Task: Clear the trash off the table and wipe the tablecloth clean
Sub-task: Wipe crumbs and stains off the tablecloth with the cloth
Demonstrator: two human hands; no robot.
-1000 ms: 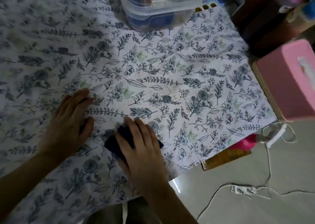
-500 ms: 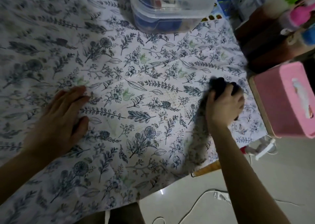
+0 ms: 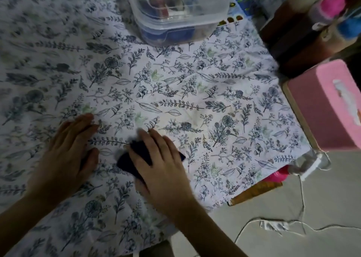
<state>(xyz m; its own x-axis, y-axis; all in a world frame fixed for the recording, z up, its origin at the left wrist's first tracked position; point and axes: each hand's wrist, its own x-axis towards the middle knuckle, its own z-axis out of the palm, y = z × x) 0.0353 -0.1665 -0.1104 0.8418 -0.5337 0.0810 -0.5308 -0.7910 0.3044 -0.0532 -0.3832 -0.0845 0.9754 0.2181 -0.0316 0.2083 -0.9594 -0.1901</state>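
A white tablecloth (image 3: 195,84) printed with dark blue leaves and flowers covers the table. My right hand (image 3: 162,170) lies flat on a dark navy cloth (image 3: 134,157), pressing it onto the tablecloth near the front middle, fingers straight. Parts of the cloth show at both sides of the hand. My left hand (image 3: 66,155) rests flat on the tablecloth just left of it, fingers spread. A faint yellowish stain marks the tablecloth to the right of the cloth.
A clear plastic box (image 3: 179,12) with items inside stands at the back. A pink tissue box (image 3: 328,104) sits off the right edge, bottles (image 3: 332,6) behind it. A white cable (image 3: 293,223) lies on the grey floor past the table's front right corner (image 3: 256,192).
My right hand has swept the dark cloth back from the right side of the table to the front middle, next to my left hand, which has stayed in place.
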